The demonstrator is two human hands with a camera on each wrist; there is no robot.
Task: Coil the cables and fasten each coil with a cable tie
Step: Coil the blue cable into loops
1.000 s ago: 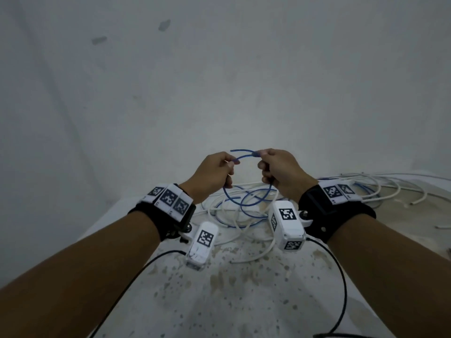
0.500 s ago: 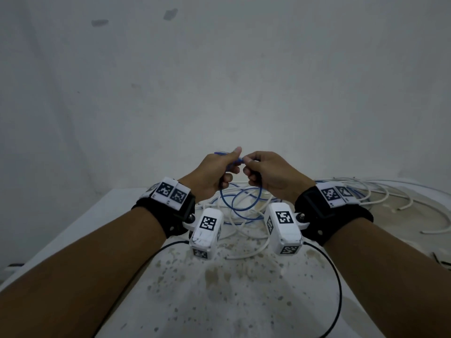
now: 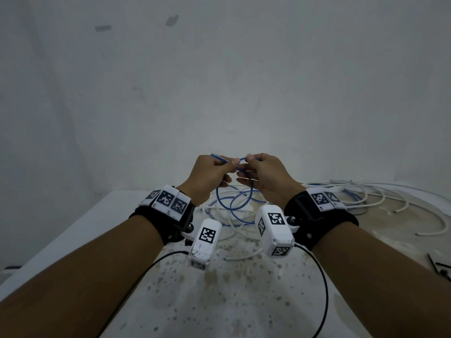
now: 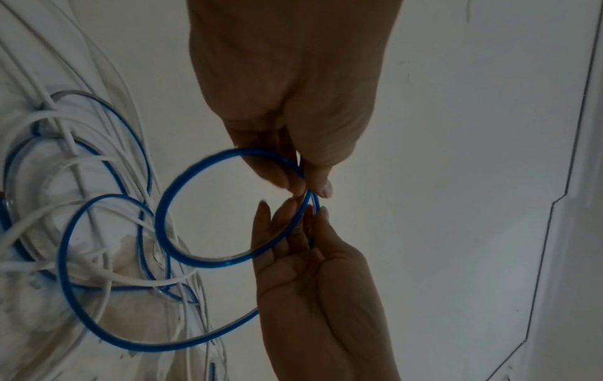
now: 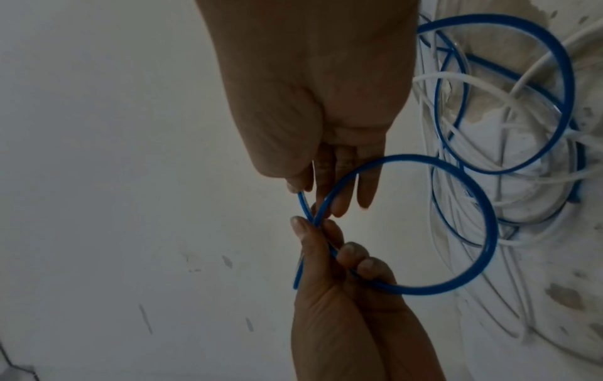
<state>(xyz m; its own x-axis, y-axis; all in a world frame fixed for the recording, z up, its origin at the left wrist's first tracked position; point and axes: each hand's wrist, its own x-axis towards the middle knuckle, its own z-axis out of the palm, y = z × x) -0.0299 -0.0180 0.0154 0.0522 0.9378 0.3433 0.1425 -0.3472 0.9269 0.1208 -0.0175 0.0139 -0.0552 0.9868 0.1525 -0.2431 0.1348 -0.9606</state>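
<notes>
A thin blue cable runs between both hands, held up in front of the wall above the table. My left hand pinches it where the strands cross, and the cut end pokes out over its knuckles. My right hand pinches the same cable just beside it, the other fingers loosely extended. One small loop hangs below the hands, also seen as the loop in the right wrist view. The rest of the blue cable trails down into further loops on the table.
A tangle of white cables lies under and to the right of the hands on the stained white table. Black cable ties lie at the table's right edge. A plain wall stands close behind.
The two hands have come together. The blue arc that stood between them is now a closed loop hanging below, with the cable's end sticking out past the left hand.
</notes>
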